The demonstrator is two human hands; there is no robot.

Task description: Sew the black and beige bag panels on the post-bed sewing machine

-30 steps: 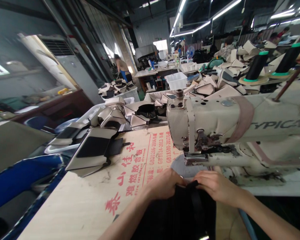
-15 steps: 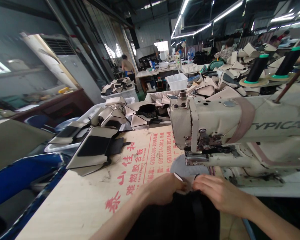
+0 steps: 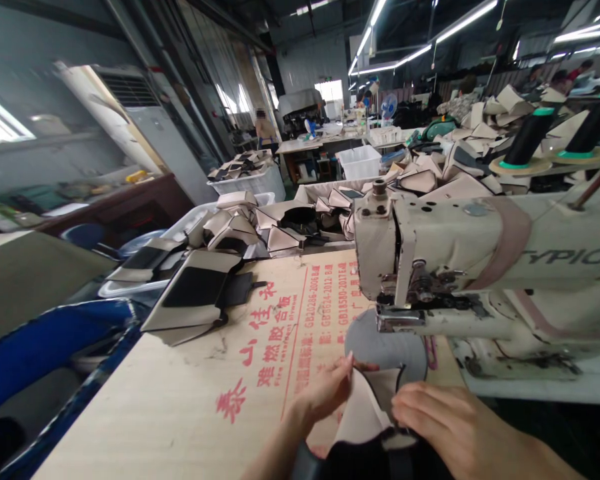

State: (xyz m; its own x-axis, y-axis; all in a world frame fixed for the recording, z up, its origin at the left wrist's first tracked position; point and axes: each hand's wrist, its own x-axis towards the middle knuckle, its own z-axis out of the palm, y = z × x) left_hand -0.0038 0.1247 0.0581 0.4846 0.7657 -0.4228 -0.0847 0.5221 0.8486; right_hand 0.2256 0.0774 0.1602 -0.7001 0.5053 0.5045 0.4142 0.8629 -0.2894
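Note:
Low in the head view, my left hand (image 3: 326, 390) is closed on the left edge of a beige fabric piece with black trim (image 3: 361, 412), thumb against its upper corner. My right hand (image 3: 443, 417) pinches the right edge of the same piece, its fingertips curled over the trim. Black material (image 3: 375, 460) hangs at the bottom of the piece, partly out of view. Just beyond my hands lies a grey rounded pad (image 3: 383, 347) on the plywood table. Above that pad stands the head of a white sewing machine (image 3: 445, 240).
A beige and black sewn piece (image 3: 195, 297) lies on the printed plywood tabletop (image 3: 145, 393). Behind it, white bins (image 3: 190, 220) overflow with similar pieces. Black thread cones (image 3: 527, 140) stand over the machine at right. A blue-lined container (image 3: 55, 347) is at left; a person (image 3: 266, 130) stands farther back.
My hands have moved apart and the beige piece shows opened out between them. My left hand has turned upward along its edge. The view has shifted slightly left.

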